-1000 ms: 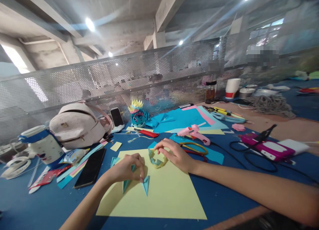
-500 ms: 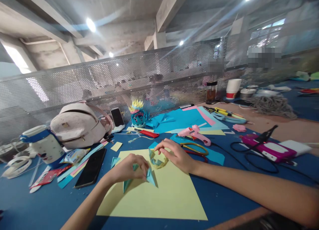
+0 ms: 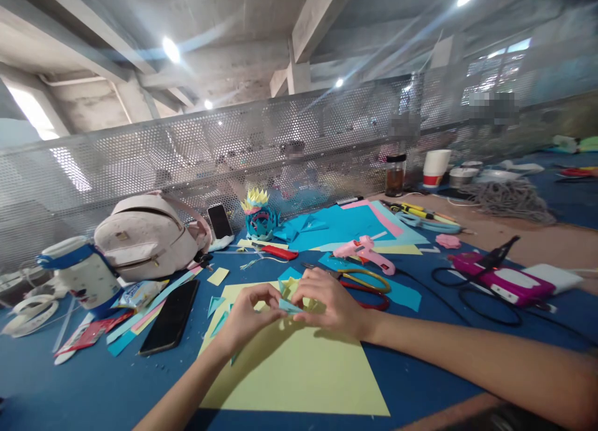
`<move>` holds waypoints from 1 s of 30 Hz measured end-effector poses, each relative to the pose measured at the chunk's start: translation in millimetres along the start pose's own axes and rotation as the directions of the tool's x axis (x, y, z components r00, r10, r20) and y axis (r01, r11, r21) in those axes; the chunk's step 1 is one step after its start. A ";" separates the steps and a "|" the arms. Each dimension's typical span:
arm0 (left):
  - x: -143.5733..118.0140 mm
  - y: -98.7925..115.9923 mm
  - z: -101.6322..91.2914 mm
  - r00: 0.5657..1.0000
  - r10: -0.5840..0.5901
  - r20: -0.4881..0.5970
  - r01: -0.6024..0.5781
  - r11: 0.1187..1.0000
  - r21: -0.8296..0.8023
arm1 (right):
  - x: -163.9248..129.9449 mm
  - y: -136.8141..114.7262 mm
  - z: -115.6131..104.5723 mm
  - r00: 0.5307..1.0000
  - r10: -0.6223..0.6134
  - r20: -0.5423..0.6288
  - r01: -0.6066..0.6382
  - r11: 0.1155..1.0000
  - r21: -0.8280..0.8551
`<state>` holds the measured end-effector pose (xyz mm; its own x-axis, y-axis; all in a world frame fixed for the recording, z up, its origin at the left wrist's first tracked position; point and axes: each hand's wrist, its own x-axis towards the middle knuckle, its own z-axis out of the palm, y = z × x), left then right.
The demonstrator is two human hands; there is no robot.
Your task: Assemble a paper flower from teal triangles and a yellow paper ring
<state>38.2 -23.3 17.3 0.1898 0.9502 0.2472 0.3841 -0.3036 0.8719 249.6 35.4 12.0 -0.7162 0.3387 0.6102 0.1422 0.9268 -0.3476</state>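
My left hand (image 3: 247, 316) and my right hand (image 3: 329, 303) meet above a large yellow paper sheet (image 3: 299, 375) on the blue table. Together they pinch a small folded blue paper piece (image 3: 288, 306) between their fingertips. Just behind my right hand lies a small ring of folded yellow and blue paper points (image 3: 292, 288), partly hidden by the fingers. Other blue folded pieces (image 3: 215, 304) lie at the sheet's left edge.
A black phone (image 3: 170, 316) lies left of the sheet, yellow and red scissors (image 3: 369, 281) and a pink glue gun (image 3: 367, 251) behind it. A paper lotus (image 3: 258, 214), pale backpack (image 3: 147, 235), coloured paper sheets (image 3: 346, 222) and a pink device with cables (image 3: 502, 280) crowd the table.
My left hand lifted a blue folded piece off the sheet and carried it right to my right hand. The right hand came off the paper ring to meet it. The yellow sheet shifted slightly.
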 end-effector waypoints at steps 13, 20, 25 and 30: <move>-4.2 -0.3 7.2 0.962 0.270 -0.050 -0.239 0.913 0.329 | 6.4 10.3 -4.4 0.974 0.214 -0.078 -0.206 0.973 0.100; -2.2 -4.0 2.3 0.972 0.226 -0.071 -0.182 0.906 0.383 | 8.4 25.8 -8.4 0.953 0.287 -0.099 -0.275 0.954 0.121; -3.1 -2.5 0.6 0.967 0.253 -0.039 -0.221 0.903 0.369 | 8.5 37.6 -6.0 0.934 0.341 -0.105 -0.326 0.935 0.140; -4.6 -3.1 3.9 0.983 0.181 -0.017 -0.166 0.931 0.326 | 10.8 41.2 -8.7 0.930 0.366 -0.027 -0.356 0.918 0.174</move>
<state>39.6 -27.0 11.8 0.2407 0.8806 0.4083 0.6203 -0.4631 0.6331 253.7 78.6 10.4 -0.5960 0.6583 0.4598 0.2666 0.7023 -0.6600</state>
